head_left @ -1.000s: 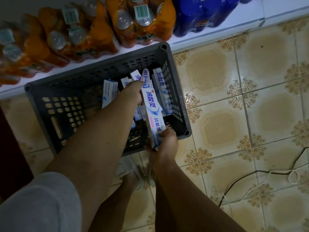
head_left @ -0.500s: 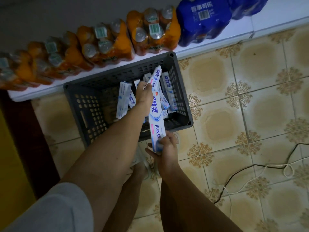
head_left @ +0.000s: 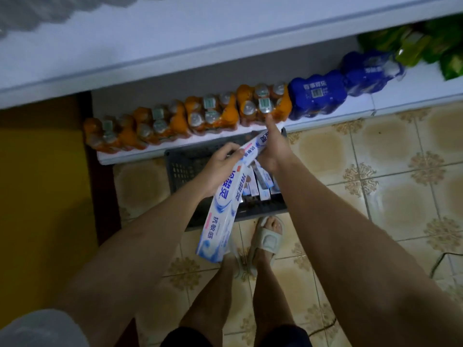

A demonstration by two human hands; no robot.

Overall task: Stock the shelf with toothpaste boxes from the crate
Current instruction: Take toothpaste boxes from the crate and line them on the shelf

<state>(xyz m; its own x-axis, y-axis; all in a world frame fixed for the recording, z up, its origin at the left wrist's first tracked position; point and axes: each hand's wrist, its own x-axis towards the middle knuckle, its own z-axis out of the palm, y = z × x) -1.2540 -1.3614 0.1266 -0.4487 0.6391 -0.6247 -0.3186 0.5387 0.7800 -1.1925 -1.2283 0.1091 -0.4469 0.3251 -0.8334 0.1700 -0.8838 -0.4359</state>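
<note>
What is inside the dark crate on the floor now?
Inside the crate, several toothpaste boxes stand upright on its right side. The arms and the lifted boxes cover the middle, so what lies there cannot be seen.

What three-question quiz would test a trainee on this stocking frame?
1. True or false: the left hand holds a toothpaste box.
2. Where is the crate? A) on the upper shelf B) on the tiled floor in front of the bottom shelf C) on the yellow mat
3. Which colour are the drink packs directly right of the orange bottle packs?

Key: 1 true; 2 B; 3 blue. The right hand also grips a box, and more boxes remain in the crate.
</note>
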